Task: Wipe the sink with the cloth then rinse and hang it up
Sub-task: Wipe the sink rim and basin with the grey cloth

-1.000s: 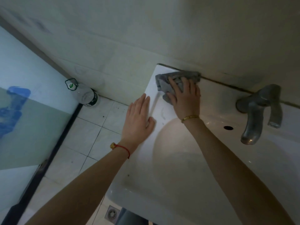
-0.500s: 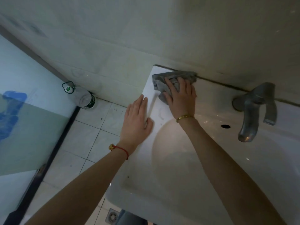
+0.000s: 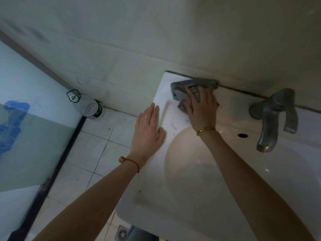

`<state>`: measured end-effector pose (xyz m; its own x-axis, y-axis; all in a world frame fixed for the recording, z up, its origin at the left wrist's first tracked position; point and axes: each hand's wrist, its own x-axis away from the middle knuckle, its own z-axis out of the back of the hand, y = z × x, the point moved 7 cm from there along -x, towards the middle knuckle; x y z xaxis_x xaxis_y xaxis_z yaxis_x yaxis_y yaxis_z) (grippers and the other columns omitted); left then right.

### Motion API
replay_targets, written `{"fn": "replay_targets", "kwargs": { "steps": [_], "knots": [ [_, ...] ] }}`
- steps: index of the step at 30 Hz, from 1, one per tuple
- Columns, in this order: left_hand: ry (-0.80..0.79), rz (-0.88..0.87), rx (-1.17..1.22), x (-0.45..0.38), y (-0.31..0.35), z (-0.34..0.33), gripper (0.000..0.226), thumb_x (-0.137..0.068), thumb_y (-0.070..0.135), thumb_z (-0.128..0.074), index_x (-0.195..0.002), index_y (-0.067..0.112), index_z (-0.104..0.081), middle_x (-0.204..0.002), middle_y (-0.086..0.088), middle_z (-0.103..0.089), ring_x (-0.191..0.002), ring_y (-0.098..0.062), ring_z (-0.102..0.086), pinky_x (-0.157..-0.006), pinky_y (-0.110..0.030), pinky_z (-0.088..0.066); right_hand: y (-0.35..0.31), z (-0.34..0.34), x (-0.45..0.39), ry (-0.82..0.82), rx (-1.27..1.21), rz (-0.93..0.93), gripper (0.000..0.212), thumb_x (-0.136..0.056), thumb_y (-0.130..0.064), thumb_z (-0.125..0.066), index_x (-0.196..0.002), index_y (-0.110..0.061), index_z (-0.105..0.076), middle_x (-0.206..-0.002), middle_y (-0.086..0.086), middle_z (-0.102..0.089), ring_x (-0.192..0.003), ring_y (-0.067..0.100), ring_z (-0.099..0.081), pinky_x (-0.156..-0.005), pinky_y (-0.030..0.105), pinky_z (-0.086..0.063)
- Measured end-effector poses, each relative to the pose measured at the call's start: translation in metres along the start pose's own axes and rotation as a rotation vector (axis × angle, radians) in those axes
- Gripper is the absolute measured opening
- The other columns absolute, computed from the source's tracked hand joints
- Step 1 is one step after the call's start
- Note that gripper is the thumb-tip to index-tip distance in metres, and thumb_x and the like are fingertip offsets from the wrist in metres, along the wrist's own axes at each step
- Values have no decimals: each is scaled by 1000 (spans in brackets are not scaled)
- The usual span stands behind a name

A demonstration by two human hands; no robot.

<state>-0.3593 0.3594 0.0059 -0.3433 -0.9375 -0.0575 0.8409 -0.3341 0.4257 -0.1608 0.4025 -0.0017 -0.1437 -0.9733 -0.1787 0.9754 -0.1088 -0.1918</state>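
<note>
1. The grey cloth (image 3: 192, 87) is lying bunched on the sink (image 3: 173, 202) ledge's far-left corner, against the wall, its long axis following the wall joint.
2. The right hand (image 3: 202, 108) is pressing flat on it, fingers spread; cloth is sticking out ahead and leftward.
3. The left hand (image 3: 147, 131) is resting flat on the left rim, holding nothing, well short of the cloth.
4. The unwiped ledge is stretching rightward toward the tap (image 3: 274, 117).

The scene is dim and greenish; a warm patch of light falls in the sink (image 3: 187, 164) basin, with soft arm shadows below it; small glints dot the rim near the tap (image 3: 271, 119); wide-angle bending curves the edges; detail is soft and slightly blurred.
</note>
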Motion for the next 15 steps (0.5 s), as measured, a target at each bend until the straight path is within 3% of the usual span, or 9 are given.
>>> {"fn": "replay_targets", "kwargs": {
  "steps": [5,9,15],
  "knots": [
    [-14,-3,-7,2,-3,1,67,-94,27,-50,-153,8,-26,-161,-9,-25,-149,-23,-22,-123,-49,-19,6,4,36,-5,-52,77,46,-96,-39,-40,-141,-30,-43,-140,10,-44,-126,30,-35,-105,42,-29],
    [-27,-39,-54,17,-8,2,64,-96,33,-48,-153,10,-28,-162,-7,-25,-150,-21,-22,-123,-51,-17,-35,-11,77,-80,-187,63,40,-96,-34,-44,-134,-22,-51,-136,11,-48,-126,30,-41,-108,48,-35],
    [-85,-59,-63,56,-24,6,69,-100,50,-40,-156,13,-22,-164,-4,-19,-152,-16,-15,-125,-46,-12,-78,-12,149,-112,-295,68,44,-97,-37,-36,-135,-20,-50,-141,7,-45,-131,24,-35,-111,38,-32]
  ]
}}
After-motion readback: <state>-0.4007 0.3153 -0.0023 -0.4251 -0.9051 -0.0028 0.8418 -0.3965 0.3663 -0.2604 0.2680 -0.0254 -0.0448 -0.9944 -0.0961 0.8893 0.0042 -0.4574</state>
